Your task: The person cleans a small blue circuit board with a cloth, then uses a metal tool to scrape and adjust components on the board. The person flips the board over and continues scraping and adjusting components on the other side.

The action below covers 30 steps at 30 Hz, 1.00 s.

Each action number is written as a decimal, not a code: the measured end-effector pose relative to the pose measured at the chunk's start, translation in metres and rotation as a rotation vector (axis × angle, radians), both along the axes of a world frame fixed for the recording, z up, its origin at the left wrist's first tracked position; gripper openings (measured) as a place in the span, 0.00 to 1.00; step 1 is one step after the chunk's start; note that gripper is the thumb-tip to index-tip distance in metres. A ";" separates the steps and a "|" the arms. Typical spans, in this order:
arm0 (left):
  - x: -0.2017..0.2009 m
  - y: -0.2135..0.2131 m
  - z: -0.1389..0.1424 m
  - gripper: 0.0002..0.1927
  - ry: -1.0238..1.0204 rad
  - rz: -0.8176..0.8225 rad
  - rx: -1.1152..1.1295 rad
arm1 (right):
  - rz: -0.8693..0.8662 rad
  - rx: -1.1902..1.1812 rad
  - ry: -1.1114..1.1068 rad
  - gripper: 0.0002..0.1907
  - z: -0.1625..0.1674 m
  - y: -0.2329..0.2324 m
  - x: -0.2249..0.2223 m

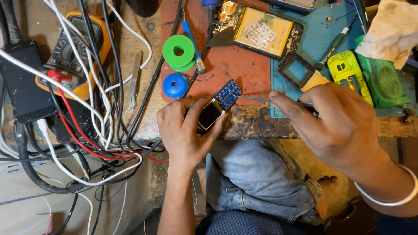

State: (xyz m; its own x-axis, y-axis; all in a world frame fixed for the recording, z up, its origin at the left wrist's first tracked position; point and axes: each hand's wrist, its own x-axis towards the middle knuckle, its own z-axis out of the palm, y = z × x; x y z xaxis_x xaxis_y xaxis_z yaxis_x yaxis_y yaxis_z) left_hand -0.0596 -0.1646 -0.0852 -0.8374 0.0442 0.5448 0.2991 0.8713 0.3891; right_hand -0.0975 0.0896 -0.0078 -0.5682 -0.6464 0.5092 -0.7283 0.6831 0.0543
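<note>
Your left fingers [204,114] are curled around a small phone board [217,105], its dark screen facing up and its blue keypad part jutting toward the red mat [244,65], at the bench edge. Your left hand [185,130] grips it firmly. Your right hand [339,122] pinches thin metal tweezers [257,99], tips just beside the blue part. A green spool [178,51] and blue cap [175,85] lie near.

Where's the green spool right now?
Head view, upper middle-left: the green spool lies on the red mat, just above the blue cap and beyond the left hand, with the soldering iron beside it.
</note>
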 end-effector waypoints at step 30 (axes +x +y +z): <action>-0.001 0.000 0.002 0.24 -0.045 0.014 0.006 | 0.230 -0.692 -0.086 0.27 -0.050 -0.038 -0.029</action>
State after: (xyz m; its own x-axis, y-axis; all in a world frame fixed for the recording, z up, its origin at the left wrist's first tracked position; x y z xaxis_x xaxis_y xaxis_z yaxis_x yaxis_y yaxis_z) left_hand -0.0602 -0.1651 -0.0834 -0.8617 0.0291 0.5066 0.2687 0.8730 0.4070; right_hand -0.1264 0.0519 -0.0575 -0.5134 -0.3002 0.8039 -0.8395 0.3700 -0.3979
